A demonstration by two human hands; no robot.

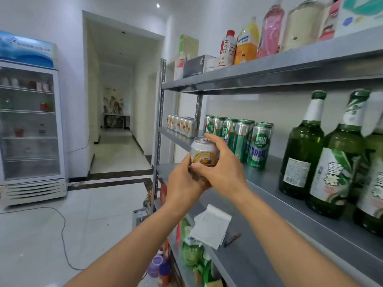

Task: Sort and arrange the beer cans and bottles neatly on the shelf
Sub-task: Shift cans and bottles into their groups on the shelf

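Here both my left hand [183, 184] and right hand [224, 169] grip the silver can [204, 154], likely bound for matching cans [182, 125] at eleven o'clock.

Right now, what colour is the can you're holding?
The can is silvery white with a gold-orange emblem, best seen in the head view.

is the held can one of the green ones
No, the can gripped by the left hand and right hand is silver and gold, unlike the green cans behind it.
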